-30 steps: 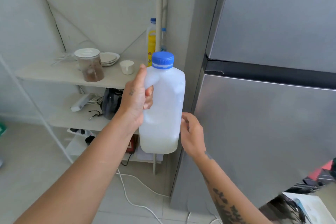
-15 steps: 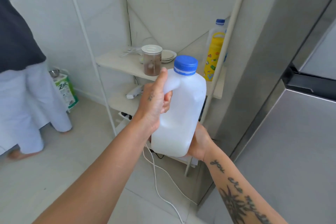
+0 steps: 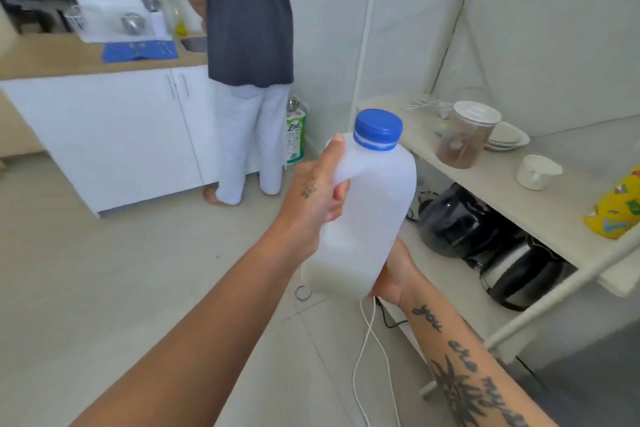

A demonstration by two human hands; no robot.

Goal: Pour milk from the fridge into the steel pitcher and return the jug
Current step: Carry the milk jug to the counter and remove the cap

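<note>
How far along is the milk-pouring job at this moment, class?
Done: the milk jug is out, cap on. In hand: left hand on the handle, right hand under its base. Left: no steel pitcher in view, so pouring and the return remain.

Setting: small home kitchen. Evidence: wooden countertop (image 3: pixel 62 61) over white base cabinets (image 3: pixel 114 135); sink (image 3: pixel 194 44) set into the counter, dish rack (image 3: pixel 104 22) beside it holding steel ware; blue mat (image 3: pixel 140 51) with cutlery. A person (image 3: pixel 247 62), barefoot, stands at the sink. White shelf unit (image 3: pixel 519 204) carries stacked plates (image 3: pixel 507 139), a lidded jar (image 3: pixel 464 135), a cup (image 3: pixel 538 172); black appliances (image 3: pixel 485 236) below. Tiled floor (image 3: pixel 104 288).
</note>
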